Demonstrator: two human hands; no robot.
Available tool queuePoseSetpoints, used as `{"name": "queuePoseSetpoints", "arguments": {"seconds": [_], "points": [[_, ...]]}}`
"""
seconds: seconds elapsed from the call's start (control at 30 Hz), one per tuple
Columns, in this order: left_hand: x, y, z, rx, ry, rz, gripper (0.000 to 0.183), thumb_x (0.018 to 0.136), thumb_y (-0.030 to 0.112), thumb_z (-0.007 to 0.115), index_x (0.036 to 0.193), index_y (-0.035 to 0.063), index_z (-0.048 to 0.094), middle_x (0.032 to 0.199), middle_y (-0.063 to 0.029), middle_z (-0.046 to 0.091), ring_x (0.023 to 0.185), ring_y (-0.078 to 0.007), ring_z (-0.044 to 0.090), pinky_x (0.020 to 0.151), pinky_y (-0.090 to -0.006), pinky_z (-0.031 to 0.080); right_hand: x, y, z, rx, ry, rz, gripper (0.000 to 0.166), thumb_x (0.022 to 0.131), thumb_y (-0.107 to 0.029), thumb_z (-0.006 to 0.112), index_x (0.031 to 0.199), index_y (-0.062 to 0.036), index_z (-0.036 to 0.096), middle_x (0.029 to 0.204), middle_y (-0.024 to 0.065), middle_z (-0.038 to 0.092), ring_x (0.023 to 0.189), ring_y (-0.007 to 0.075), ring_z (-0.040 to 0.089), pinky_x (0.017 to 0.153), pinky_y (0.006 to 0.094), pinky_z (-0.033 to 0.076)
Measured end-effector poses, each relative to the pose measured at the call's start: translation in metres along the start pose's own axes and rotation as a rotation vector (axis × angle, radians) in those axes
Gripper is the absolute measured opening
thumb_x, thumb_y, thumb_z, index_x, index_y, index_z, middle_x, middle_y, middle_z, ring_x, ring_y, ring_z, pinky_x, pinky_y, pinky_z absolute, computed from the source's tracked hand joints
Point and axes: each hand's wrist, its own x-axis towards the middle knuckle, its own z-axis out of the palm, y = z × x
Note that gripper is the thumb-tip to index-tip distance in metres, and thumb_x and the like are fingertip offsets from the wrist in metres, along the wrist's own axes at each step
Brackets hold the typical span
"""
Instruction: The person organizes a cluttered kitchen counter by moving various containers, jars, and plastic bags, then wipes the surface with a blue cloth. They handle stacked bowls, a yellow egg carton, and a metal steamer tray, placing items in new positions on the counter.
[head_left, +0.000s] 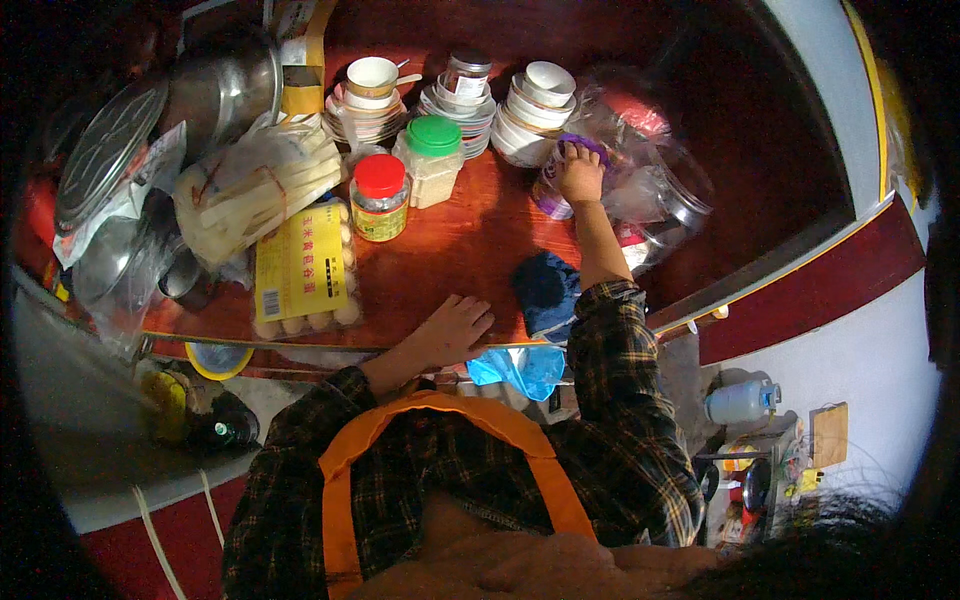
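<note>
My right hand (583, 178) reaches to the back right, its fingers curled over the top of a purple-and-white container (553, 196) with a purple lid. The hand hides part of that container. Flat near the table's front edge rests my left hand (456, 325), holding nothing, fingers a little apart. A folded dark blue cloth (546, 289) lies between my forearms. Farther in stand a red-lidded jar (380, 202) and a green-lidded clear jar (430, 161) of pale grains. Left of my left hand is a carton of eggs (306, 274) with a yellow label.
Stacked bowls (529, 120) and stacked plates (364, 120) line the back of the red wooden table (457, 247). At left are bagged pale sticks (259, 196) and a large metal pot (225, 86). Plastic bags (637, 184) crowd the right. A blue bag (517, 371) hangs below the front edge.
</note>
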Motion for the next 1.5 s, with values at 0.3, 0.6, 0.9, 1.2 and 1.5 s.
{"name": "queuePoseSetpoints", "arguments": {"seconds": [0.3,0.6,0.9,1.2,1.5], "points": [[0.007,0.003,0.005,0.010,-0.017,0.003,0.049,0.086,0.038,0.063,0.118,0.0014,0.060,0.124,-0.0182,0.055,0.111,-0.0343,0.053,0.093,-0.0489,0.043,0.024,-0.090,-0.063,0.429,0.131,-0.180,0.075,0.074,-0.046,0.075,0.133,-0.0051,0.053,0.128,0.0212,0.057,0.115,0.0402,0.054,0.097,0.0501,0.043],[0.005,-0.004,-0.003,0.062,-0.060,0.044,0.050,0.076,0.040,0.069,0.105,-0.0005,0.066,0.119,-0.0210,0.056,0.117,-0.0350,0.049,0.094,-0.0488,0.040,0.056,-0.240,-0.057,0.406,-0.265,-0.334,0.092,0.062,-0.060,0.077,0.137,-0.0126,0.053,0.133,0.0212,0.058,0.125,0.0451,0.048,0.100,0.0524,0.044],[0.003,0.001,-0.009,0.098,-0.022,0.039,0.049,0.081,0.037,0.067,0.112,-0.0007,0.062,0.122,-0.0203,0.055,0.115,-0.0357,0.050,0.094,-0.0483,0.041,0.038,-0.218,-0.077,0.289,-0.422,-0.248,0.076,0.065,-0.055,0.076,0.130,-0.0197,0.060,0.123,0.0162,0.064,0.120,0.0413,0.054,0.098,0.0547,0.045],[0.010,0.002,0.000,0.022,0.055,0.042,0.046,0.085,0.037,0.065,0.113,0.0007,0.058,0.123,-0.0197,0.053,0.112,-0.0363,0.050,0.091,-0.0492,0.042,0.018,-0.092,-0.048,0.134,-0.320,-0.094,0.080,0.062,-0.057,0.076,0.130,-0.0192,0.060,0.129,0.0190,0.058,0.121,0.0412,0.051,0.096,0.0515,0.047],[0.009,0.002,-0.008,0.010,-0.112,-0.026,0.052,0.086,0.040,0.064,0.119,0.0001,0.060,0.129,-0.0222,0.053,0.120,-0.0394,0.048,0.099,-0.0511,0.040,0.029,-0.084,-0.036,0.191,-0.171,-0.058,0.076,0.068,-0.060,0.073,0.129,-0.0185,0.059,0.129,0.0161,0.059,0.123,0.0359,0.050,0.100,0.0525,0.041]]}}
